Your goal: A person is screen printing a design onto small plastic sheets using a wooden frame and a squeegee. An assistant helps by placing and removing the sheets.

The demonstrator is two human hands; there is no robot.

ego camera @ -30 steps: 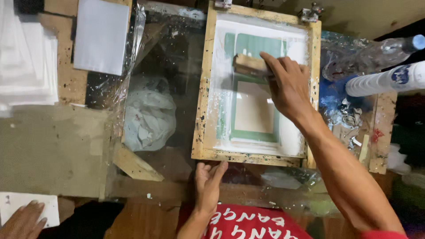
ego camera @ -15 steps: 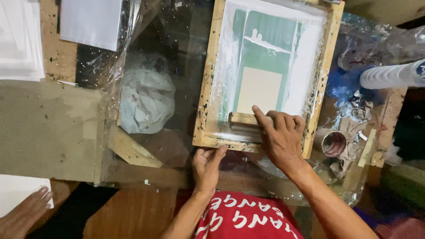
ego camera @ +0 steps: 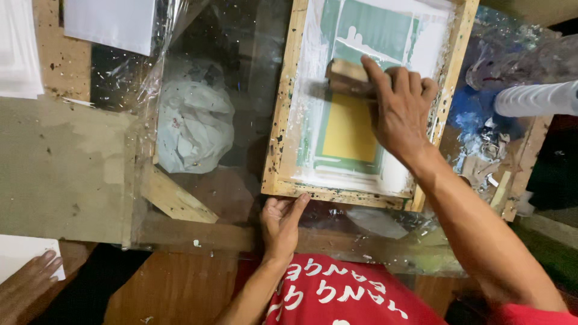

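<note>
The right hand (ego camera: 400, 111) is closed around a wooden squeegee (ego camera: 348, 78) set across the mesh in the far half of the wooden screen frame (ego camera: 283, 108), which lies flat at the right side of the worktop (ego camera: 60, 168). The left hand (ego camera: 282, 222) rests open, fingertips pressing the frame's near rail. Judging by the white ink film over the green stencil and yellow panel (ego camera: 349, 126), a pass is under way, and the frame remains down.
</note>
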